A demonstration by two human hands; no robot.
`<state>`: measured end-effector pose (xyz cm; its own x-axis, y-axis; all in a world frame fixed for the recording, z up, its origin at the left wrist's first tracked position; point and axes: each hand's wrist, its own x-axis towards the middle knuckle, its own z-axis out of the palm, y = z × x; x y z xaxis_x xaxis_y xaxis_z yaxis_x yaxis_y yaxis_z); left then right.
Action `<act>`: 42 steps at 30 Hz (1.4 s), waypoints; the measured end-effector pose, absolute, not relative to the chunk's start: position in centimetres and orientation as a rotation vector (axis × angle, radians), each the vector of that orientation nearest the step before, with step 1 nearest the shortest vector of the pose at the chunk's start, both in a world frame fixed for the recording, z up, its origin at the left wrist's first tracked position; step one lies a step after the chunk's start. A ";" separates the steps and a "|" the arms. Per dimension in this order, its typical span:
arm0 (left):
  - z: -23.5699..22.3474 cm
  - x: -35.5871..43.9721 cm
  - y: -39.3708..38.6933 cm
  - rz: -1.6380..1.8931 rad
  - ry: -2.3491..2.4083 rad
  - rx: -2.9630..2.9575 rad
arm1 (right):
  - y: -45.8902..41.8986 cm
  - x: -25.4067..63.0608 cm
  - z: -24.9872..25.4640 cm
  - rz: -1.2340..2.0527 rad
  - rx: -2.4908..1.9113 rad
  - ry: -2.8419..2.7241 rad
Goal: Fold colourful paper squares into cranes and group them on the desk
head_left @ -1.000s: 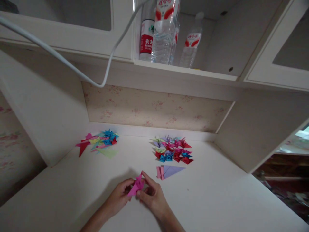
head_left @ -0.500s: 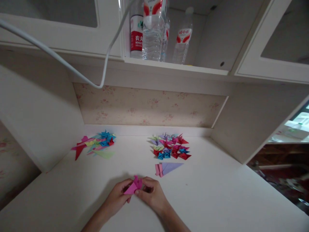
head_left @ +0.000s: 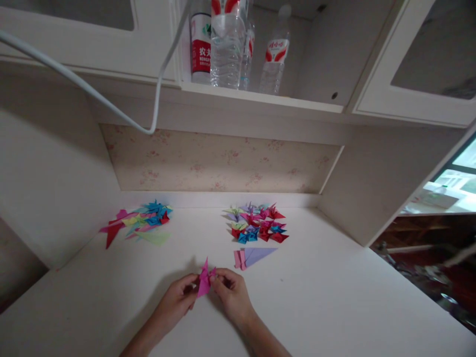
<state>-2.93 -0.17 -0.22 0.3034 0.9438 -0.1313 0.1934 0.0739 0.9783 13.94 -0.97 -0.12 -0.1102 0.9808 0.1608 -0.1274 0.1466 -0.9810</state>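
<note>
A pink origami crane (head_left: 204, 283) is held between my two hands, above the front middle of the white table. My left hand (head_left: 181, 296) pinches its left side, and some of those fingers are hidden behind the paper. On the other side, the thumb and forefinger of my right hand (head_left: 231, 292) grip the crane near a small pointed tip. One tall point of the paper sticks upward. Beyond my right hand lie a folded purple paper piece (head_left: 259, 256) and pink folded strips (head_left: 240, 259).
Rows of folded paper cranes (head_left: 258, 224) stand near the back of the table (head_left: 316, 297). A loose pile of coloured folded papers (head_left: 143, 221) lies at the back left. Overhead, a shelf holds plastic bottles (head_left: 275, 59), and a white bent tube (head_left: 111, 106) hangs across the left.
The pink crane has turned between my hands and now shows a tall upright point. My right fingers have shifted their grip on it. The whole view has swung slightly to the right.
</note>
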 end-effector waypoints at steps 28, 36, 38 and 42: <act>0.4 -2.7 -0.4 0.892 1.145 1.395 | -0.6 14.2 0.3 1.324 -1.032 -0.991; 0.1 -2.7 -0.2 0.906 1.158 1.367 | -0.7 14.1 0.6 1.311 -1.023 -0.930; 0.2 -2.6 -0.3 0.913 1.155 1.362 | -0.7 14.1 0.6 1.310 -1.026 -0.923; 0.0 -2.6 -0.3 0.906 1.167 1.343 | -0.7 14.1 0.6 1.309 -1.031 -0.923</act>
